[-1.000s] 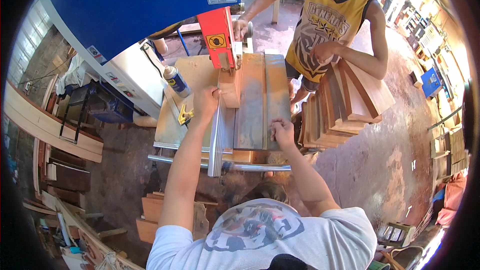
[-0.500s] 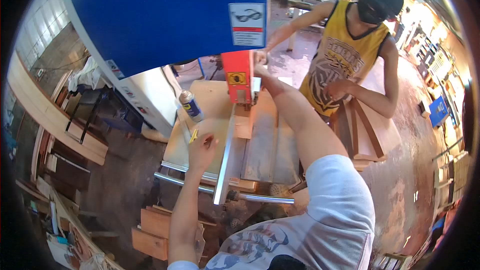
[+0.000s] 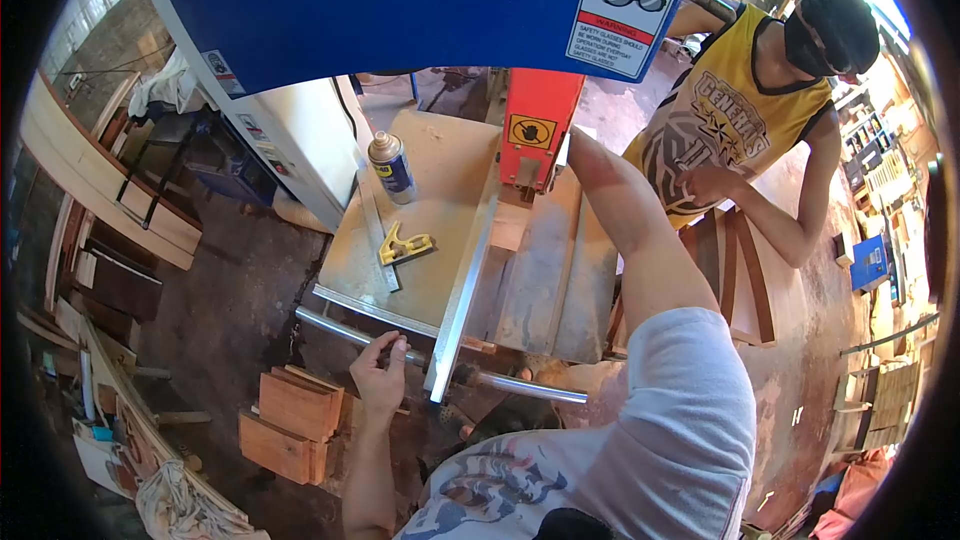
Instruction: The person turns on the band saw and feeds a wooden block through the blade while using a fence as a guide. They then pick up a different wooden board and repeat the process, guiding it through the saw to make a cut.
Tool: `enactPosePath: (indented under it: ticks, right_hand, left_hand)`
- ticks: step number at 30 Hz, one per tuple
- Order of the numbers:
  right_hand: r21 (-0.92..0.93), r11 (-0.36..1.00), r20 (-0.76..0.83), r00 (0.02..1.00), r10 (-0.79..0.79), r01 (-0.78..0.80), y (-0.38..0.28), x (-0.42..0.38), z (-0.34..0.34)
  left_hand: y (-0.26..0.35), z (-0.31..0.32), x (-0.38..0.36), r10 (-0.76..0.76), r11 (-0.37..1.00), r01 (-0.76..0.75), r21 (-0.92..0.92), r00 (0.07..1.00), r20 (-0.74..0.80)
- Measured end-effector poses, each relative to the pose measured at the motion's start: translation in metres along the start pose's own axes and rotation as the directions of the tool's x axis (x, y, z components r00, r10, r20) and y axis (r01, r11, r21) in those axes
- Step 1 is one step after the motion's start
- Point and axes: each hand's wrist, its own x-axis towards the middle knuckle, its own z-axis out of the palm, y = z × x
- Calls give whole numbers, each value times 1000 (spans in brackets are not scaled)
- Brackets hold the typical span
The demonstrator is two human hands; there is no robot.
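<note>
My left hand (image 3: 378, 378) is at the front of the band saw table (image 3: 425, 155), its fingers loosely bent and nothing seen in them. Its fingertips overlap the round metal front rail (image 3: 335, 325). Beyond it on the table lies a combination square with a yellow head (image 3: 408, 243) and a steel blade (image 3: 378, 240). My right arm (image 3: 640, 210) reaches forward to the red blade guard (image 3: 543, 105); the right hand's fingers are hidden behind it. A metal fence (image 3: 465, 290) runs along the table, with a wood piece (image 3: 510, 225) beside it under the guard.
A spray can (image 3: 392, 170) stands on the table's left side. Overhead is the saw's blue housing (image 3: 400, 5). A person in a yellow jersey (image 3: 735, 120) stands at the far right, near curved wood pieces (image 3: 740, 275). Wooden blocks (image 3: 290, 420) are low at the left.
My left hand has drawn back from beside the square to the front rail, uncovering the square. The view has shifted, and the other person's raised arm is now partly behind the blue housing.
</note>
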Motion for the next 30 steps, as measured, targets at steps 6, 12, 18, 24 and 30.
enactPosePath:
  ticks: [6,12,18,24,30]
  right_hand:
    - [-60,998,-45,999,-24,21,1,3,1]
    - [-125,991,-89,994,-63,51,2,6,1]
    - [-214,974,-173,978,-115,77,8,35,-13]
    - [-400,914,-322,923,-211,69,66,65,-46]
    - [-621,766,-463,712,-528,165,191,37,-89]
  left_hand:
    - [-20,-4,-11,10,999,-5,54,996,-89]
    - [-33,-11,-35,-172,983,159,-94,974,-148]
    - [-78,-34,-64,-323,946,300,-127,911,-257]
    - [-122,-67,-120,-275,921,360,147,870,-409]
    - [-107,-82,-178,-236,859,491,147,633,-737]
